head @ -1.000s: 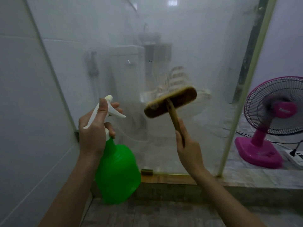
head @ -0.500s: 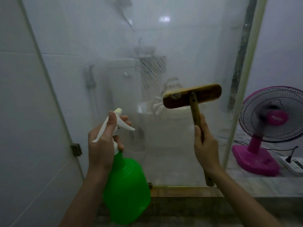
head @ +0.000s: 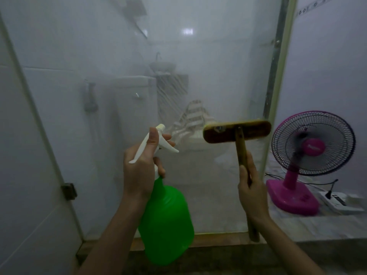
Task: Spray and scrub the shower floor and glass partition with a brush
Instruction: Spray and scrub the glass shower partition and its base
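While the left hand (head: 139,171) is clamped around the neck of a translucent green plastic spray bottle (head: 166,221), its thumb lies up the back of the white plastic trigger head (head: 156,143) and its fingers curl over the trigger. The nozzle points toward the frosted glass partition (head: 198,66), and the bottle's body hangs below the wrist, in front of the lower part of the pane.

The right hand (head: 252,191) is closed around the straight wooden handle (head: 241,151) of a flat, oblong wooden scrub brush (head: 236,132), thumb laid along the shaft. The handle's end sticks out below the wrist. The brush head sits level with its brown back facing the camera and its bristles turned to the glass, near the pane's right edge and just beside the pale metal frame post (head: 278,96).

Smeared streaks mark the glass left of the brush head, and a white toilet cistern (head: 133,100) shows dimly through it. A wooden sill (head: 218,241) runs under the partition above the dark floor (head: 228,261). A small metal hinge (head: 68,191) joins the pane to the white tiled wall (head: 29,135) on the left. Beyond the post stand a pink pedestal fan (head: 311,143) and a white power strip (head: 337,201).
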Motion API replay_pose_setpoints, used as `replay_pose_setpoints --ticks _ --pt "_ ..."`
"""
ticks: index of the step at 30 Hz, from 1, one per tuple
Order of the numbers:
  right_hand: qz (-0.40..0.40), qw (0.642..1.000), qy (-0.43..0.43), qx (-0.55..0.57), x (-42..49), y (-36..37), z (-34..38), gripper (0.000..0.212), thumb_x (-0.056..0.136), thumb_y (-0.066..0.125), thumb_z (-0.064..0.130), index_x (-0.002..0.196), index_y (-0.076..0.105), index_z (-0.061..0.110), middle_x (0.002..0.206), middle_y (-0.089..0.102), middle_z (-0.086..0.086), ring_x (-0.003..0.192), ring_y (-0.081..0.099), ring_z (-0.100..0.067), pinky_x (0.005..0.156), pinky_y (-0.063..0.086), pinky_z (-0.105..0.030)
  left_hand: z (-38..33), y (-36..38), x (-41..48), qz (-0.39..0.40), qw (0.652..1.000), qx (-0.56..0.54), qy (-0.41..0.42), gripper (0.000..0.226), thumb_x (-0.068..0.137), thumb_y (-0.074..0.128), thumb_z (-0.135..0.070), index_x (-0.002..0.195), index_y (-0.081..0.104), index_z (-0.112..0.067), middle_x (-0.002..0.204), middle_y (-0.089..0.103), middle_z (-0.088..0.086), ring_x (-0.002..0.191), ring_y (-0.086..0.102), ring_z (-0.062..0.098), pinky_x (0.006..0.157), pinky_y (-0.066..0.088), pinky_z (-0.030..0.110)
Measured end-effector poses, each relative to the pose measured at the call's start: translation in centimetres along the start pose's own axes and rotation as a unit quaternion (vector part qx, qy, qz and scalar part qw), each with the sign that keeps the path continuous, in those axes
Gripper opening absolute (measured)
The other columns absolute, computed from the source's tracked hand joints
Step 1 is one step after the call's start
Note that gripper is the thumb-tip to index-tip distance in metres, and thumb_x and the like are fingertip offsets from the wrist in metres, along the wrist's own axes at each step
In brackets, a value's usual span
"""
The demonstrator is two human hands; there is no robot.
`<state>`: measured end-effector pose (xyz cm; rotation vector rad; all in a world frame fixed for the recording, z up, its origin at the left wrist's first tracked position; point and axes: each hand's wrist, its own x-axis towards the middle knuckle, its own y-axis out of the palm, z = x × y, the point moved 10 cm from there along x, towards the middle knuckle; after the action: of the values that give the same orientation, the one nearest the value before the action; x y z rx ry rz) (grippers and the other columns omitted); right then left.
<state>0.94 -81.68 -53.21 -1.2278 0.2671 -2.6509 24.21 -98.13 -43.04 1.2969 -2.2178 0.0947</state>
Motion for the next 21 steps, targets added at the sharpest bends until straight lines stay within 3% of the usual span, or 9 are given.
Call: replay_pose_setpoints --ticks 6,9,12,18,21 --pt "-0.096 0.992 -0.006 0.079 12.8 -3.7 4.1 0.048 0.104 0.034 0.033 0.151 0.023 0.034 0.066 0.041 -0.009 0.049 0.039 -0.02 0.04 0.039 -0.029 0.8 3.2 0.5 0.02 1.0 -0.019 -0.006 0.046 0.092 0.049 -0.049 0.093 0.077 -0.012 0.087 0.079 0.004 0.037 0.043 0.017 0.035 0.036 0.02" --pt "-0.067 0.997 0.007 0.048 6.8 -3.2 -1.4 0.046 0.102 0.038 0.033 0.148 0.032 0.03 0.057 0.04 0.003 0.043 0.037 -0.012 0.037 0.035 -0.026 1.0 4.1 1.1 0.031 0.999 -0.033 0.006 0.045 0.096 0.052 -0.051 0.093 0.077 -0.013 0.093 0.079 0.006 0.034 0.043 0.012 0.036 0.036 0.021" --pt "-0.02 0.999 0.045 0.008 -0.3 -1.9 -5.6 0.054 0.094 0.039 0.055 0.144 0.036 0.035 0.055 0.047 0.0 0.04 0.04 -0.013 0.038 0.037 -0.028 1.6 4.9 1.5 0.038 0.998 -0.041 0.007 0.042 0.092 0.047 -0.049 0.092 0.077 -0.02 0.094 0.079 0.006 0.034 0.042 0.012 0.036 0.036 0.02" --pt "-0.075 0.994 -0.011 0.081 14.1 -3.9 4.3 0.048 0.103 0.038 0.024 0.15 0.026 0.032 0.057 0.041 -0.002 0.041 0.034 -0.013 0.036 0.033 -0.024 0.2 6.7 4.2 0.022 0.999 -0.022 -0.025 0.047 0.092 0.047 -0.049 0.091 0.077 -0.014 0.093 0.079 0.005 0.034 0.04 0.012 0.037 0.037 0.021" --pt "-0.059 0.996 -0.004 0.061 14.1 -4.1 4.3 0.048 0.102 0.038 0.037 0.147 0.024 0.044 0.056 0.041 0.007 0.041 0.036 -0.013 0.036 0.034 -0.026 -3.0 7.3 5.6 0.018 0.999 -0.021 -0.035 0.051 0.088 0.051 -0.063 0.095 0.078 -0.02 0.097 0.079 0.002 0.037 0.042 0.012 0.039 0.038 0.021"
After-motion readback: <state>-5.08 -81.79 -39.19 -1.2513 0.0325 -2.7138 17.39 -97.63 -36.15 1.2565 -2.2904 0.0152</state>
